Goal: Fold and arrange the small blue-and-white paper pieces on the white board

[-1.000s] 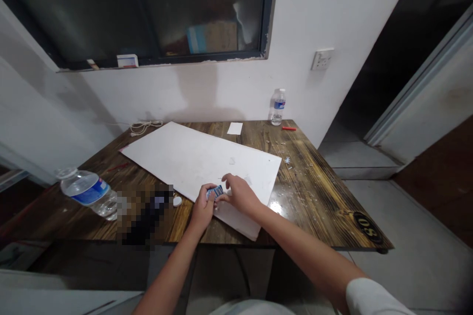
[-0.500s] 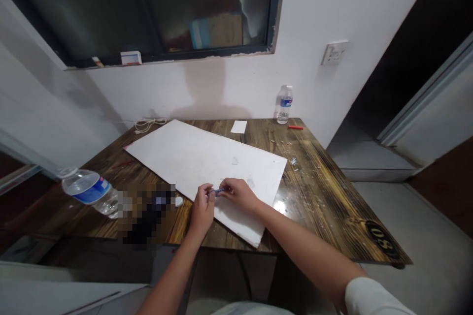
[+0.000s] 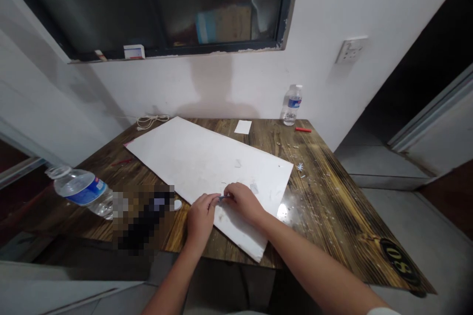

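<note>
"Dark-grained table (image 3: 332,221), white wall (image 3: 325,10) beyond it at twelve o'clock. What is on it around you?"

"A white board (image 3: 207,152) lies aslant, running from under my hands up toward eleven o'clock. Past its far edge, a white card (image 3: 243,127) sits near twelve."

"And the blue piece (image 3: 221,198)?"

"Right between my fingertips, above the board's near part. My left hand (image 3: 201,216) pinches its left end, my right hand (image 3: 244,201) its right. They are nearly together, with only that sliver showing; my fingers cover the rest, so I can't tell its full shape."

"What crowds your left?"

"Just beside my left hand, at nine, there's a white disc (image 3: 178,205). Next to it a pixelated patch (image 3: 144,221) hides whatever is there. Farther out, toward ten, a big clear bottle (image 3: 83,188) with a blue label leans in my view; upright or tipped, I can't say. A pale cable (image 3: 151,120) is coiled at eleven, near the wall."

"To the right?"

"At one o'clock a small bottle (image 3: 293,106) stands near the wall, with a red stick (image 3: 303,130) close by it. Around two, just off the board's corner, lies a pale starry piece (image 3: 300,167) among crumbs. A dark number plaque (image 3: 401,263) marks the table's corner at four."
</note>
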{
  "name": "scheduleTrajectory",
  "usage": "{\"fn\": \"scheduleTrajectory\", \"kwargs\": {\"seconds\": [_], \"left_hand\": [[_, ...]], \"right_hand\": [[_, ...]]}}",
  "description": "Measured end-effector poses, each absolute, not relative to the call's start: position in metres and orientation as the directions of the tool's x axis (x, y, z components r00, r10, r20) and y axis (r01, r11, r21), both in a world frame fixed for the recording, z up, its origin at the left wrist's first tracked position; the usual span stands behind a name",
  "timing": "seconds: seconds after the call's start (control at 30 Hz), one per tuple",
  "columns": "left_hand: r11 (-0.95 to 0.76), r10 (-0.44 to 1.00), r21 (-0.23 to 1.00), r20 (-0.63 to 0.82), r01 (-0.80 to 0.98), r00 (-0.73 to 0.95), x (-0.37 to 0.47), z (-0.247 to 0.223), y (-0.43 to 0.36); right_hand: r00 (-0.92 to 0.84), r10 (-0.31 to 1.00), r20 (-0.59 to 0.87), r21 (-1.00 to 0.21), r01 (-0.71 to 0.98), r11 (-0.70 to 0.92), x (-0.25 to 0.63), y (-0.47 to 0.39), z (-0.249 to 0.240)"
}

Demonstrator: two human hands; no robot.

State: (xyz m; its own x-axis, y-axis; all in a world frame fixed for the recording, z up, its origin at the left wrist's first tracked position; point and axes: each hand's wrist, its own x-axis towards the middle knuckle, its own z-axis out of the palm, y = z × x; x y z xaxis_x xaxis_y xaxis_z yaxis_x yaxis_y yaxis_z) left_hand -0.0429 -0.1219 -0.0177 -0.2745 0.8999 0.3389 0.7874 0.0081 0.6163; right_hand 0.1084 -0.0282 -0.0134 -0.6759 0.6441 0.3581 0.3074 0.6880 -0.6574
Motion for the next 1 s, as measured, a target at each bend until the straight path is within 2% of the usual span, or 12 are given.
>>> {"fn": "scheduleTrajectory", "kwargs": {"seconds": [0.27,0.47,0.7,1.0], "left_hand": [[0.034,0.914,0.491,0.337,0.87,-0.226,-0.039,-0.016,-0.12],[0.069,0.888,0.528,0.354,0.847,-0.293,-0.038,-0.016,-0.121],[0.077,0.905,0.409,0.355,0.909,-0.236,-0.037,-0.017,-0.12],[0.056,0.915,0.404,0.346,0.913,-0.209,-0.033,-0.013,-0.121]], "right_hand": [[-0.709,0.629,0.319,-0.559,0.395,0.729,0.108,-0.029,-0.014],[-0.7,0.635,0.325,-0.538,0.415,0.733,0.109,-0.03,-0.01],[-0.731,0.604,0.317,-0.488,0.421,0.765,0.109,-0.03,-0.011],[-0.736,0.588,0.336,-0.462,0.415,0.784,0.112,-0.029,-0.01]]}}
